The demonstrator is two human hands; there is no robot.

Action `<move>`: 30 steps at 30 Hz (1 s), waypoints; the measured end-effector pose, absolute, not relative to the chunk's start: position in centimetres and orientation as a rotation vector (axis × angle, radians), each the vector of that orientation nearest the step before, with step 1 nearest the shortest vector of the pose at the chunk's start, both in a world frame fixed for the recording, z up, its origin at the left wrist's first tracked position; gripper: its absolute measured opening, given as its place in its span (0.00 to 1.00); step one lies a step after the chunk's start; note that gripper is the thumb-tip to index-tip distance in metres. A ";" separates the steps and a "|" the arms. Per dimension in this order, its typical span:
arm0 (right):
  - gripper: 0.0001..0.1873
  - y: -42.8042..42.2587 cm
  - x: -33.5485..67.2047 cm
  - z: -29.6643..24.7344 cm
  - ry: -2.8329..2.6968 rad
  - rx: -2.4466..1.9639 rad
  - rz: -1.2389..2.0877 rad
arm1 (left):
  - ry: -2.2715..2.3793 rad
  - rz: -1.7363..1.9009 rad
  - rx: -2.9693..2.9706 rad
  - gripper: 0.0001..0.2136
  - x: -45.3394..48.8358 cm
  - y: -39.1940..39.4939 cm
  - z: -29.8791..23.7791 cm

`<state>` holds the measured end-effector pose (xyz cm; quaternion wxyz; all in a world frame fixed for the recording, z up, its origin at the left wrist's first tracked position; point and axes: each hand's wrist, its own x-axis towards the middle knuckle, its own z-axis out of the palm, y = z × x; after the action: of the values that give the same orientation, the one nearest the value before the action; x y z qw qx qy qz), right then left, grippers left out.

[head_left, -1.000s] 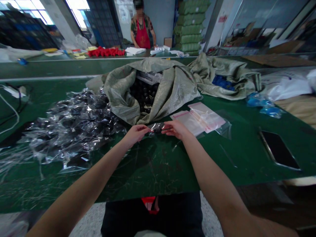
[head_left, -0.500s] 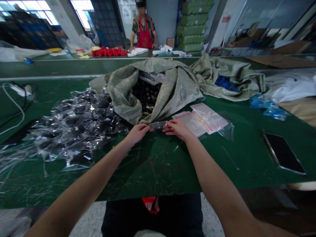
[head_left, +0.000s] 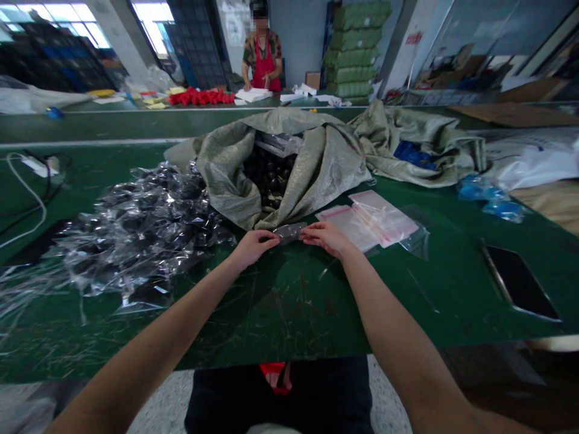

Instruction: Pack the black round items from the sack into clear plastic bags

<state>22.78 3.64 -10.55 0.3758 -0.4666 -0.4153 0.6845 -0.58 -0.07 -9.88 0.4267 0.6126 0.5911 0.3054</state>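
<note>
Between my two hands lies a small clear plastic bag (head_left: 290, 232), just in front of the open sack. My left hand (head_left: 254, 246) pinches its left end between thumb and fingers. At its right end, the fingers of my right hand (head_left: 328, 237) are closed on the film. Whether anything is inside the bag I cannot make out. Behind it, a grey-green woven sack (head_left: 226, 172) gapes open over round black balls (head_left: 274, 175). To the right of my right hand are flat clear bags (head_left: 384, 220) with pinkish strips along their edges.
A heap of clear-wrapped black items (head_left: 145, 226) covers the table's left side. A phone (head_left: 520, 282) lies at the right. Another sack (head_left: 434, 141) with blue contents stands farther back. Across the bench, a person in a red apron (head_left: 266, 66) works beside red items (head_left: 201, 96).
My hands have shifted slightly, and the bag between them now shows paler and more stretched. The person across the bench has brought their hands in front of the apron.
</note>
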 end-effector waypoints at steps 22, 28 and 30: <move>0.07 3.9 22.0 -11.2 -1.090 -1.178 1.648 | 1.512 0.803 1.895 0.03 0.3 2.4 -10.8; 0.08 4.0 21.9 -11.7 -1.102 -1.168 1.587 | 1.580 0.808 1.971 0.04 0.6 2.9 -11.7; 0.07 4.1 21.9 -11.9 -1.116 -1.168 1.558 | 1.582 0.834 1.922 0.03 0.6 3.1 -12.1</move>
<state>21.85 4.06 -11.92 0.4339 -0.4690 -0.4480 0.6254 0.60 3.10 -12.11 0.2552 0.7078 0.5827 0.3072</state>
